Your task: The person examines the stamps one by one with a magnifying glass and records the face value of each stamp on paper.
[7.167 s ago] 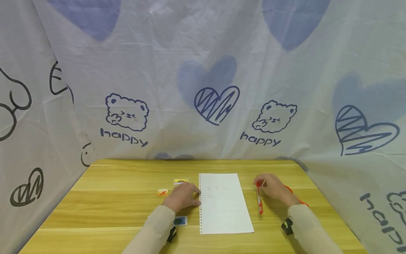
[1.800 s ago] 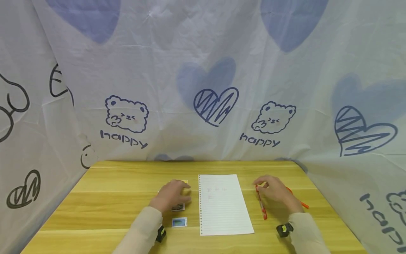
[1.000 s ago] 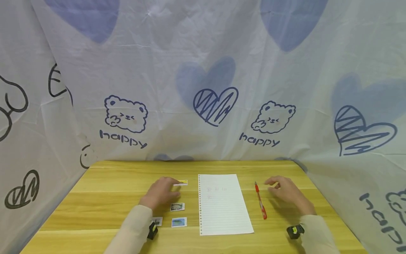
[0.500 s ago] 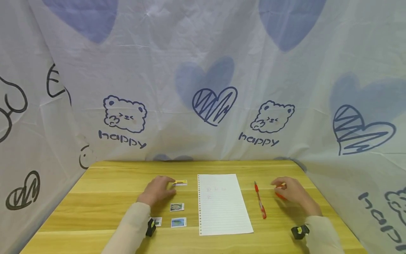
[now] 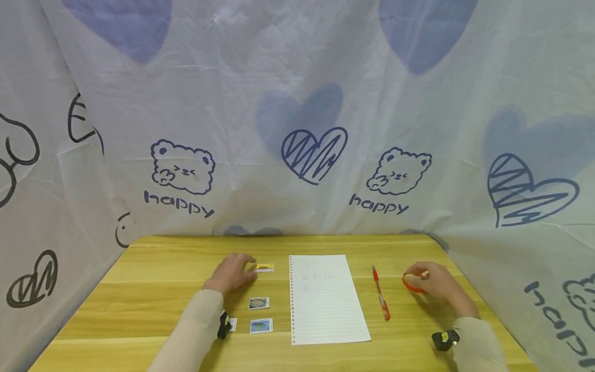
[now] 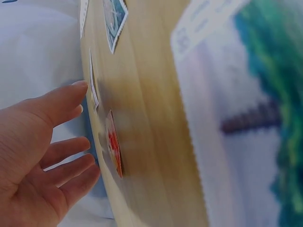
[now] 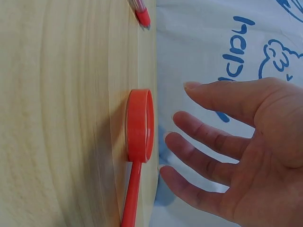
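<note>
My left hand (image 5: 230,274) hovers over the left part of the table with loosely bent fingers. Its fingertips come right up to a yellow stamp (image 5: 264,267) in the head view. A red-patterned stamp (image 6: 113,144) lies beneath the fingers in the left wrist view; in the head view the hand mostly hides it. My right hand (image 5: 437,281) is above a red magnifying glass (image 5: 413,290), its fingers spread and holding nothing. In the right wrist view, a gap separates the fingertips from the round frame of the magnifying glass (image 7: 138,127).
A green-brown stamp (image 5: 259,303) and a blue one (image 5: 261,325) lie left of the lined sheet (image 5: 330,310), which bears faint red writing. Another stamp (image 5: 233,324) is partly covered by the left wrist camera. A red pen (image 5: 378,292) lies between sheet and magnifying glass.
The right hand has let go of the pen, leaving it on the table, and moved right over the magnifying glass. The left hand has drawn back leftward from the sheet's edge.
</note>
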